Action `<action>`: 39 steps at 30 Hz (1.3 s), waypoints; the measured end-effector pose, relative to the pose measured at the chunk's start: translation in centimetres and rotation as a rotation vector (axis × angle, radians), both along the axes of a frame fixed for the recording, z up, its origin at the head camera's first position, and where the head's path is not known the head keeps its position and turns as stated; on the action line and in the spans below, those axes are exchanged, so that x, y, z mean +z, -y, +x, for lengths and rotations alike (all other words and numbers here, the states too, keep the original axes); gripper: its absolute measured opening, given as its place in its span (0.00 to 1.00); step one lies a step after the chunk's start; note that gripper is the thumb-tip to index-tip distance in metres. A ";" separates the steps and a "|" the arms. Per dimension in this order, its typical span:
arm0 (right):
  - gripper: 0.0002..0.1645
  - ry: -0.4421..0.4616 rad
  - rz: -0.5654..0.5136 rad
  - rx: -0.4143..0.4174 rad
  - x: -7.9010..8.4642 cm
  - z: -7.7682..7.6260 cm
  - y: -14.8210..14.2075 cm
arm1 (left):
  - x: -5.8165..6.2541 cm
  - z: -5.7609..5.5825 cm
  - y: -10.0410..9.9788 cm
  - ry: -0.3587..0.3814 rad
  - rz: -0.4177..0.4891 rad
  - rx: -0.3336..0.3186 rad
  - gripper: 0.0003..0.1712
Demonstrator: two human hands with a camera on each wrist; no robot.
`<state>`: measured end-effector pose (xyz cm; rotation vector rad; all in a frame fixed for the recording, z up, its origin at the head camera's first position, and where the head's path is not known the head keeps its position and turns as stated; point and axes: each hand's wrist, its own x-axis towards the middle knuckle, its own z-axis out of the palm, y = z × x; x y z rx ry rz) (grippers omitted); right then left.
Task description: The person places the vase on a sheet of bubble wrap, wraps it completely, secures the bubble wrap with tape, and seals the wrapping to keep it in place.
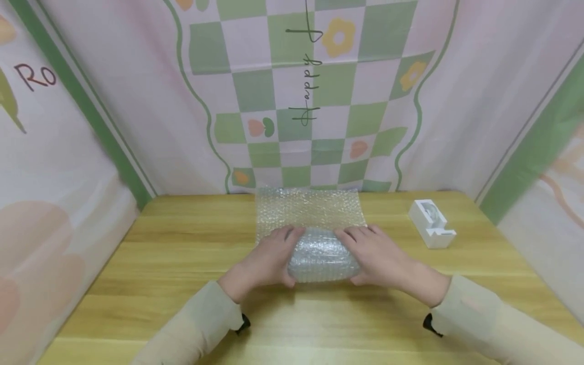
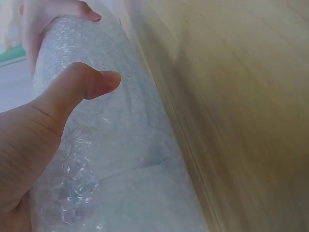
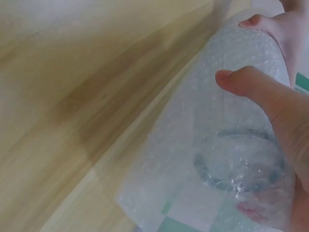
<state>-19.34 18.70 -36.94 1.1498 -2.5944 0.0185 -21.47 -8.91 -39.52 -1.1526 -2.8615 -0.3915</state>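
Note:
A roll of bubble wrap (image 1: 323, 257) lies crosswise on the table between both hands. From its far side a flat sheet of bubble wrap (image 1: 311, 207) runs toward the back edge. My left hand (image 1: 272, 254) grips the left part of the roll, its thumb along the near side. At the other end my right hand (image 1: 377, 254) holds it the same way, fingers over the top. In the right wrist view a round bluish-grey rim (image 3: 199, 166) shows through the plastic near the roll's end; the rest of the wrapped thing is hidden.
A white tape dispenser (image 1: 431, 223) with a clear tape roll stands at the right rear of the wooden table (image 1: 182, 274). Behind the table hangs a checked curtain (image 1: 292, 91), with more printed fabric on both sides.

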 end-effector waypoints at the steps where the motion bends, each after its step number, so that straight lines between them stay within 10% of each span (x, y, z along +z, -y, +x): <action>1: 0.62 0.000 -0.004 0.011 0.0 -0.1 0.0 | 0.0 -0.1 0.0 0.008 0.001 -0.003 0.71; 39: 0.62 0.435 -0.002 0.047 1.3 -0.8 -0.5 | 1.5 -1.3 1.0 0.332 -0.021 -0.091 0.72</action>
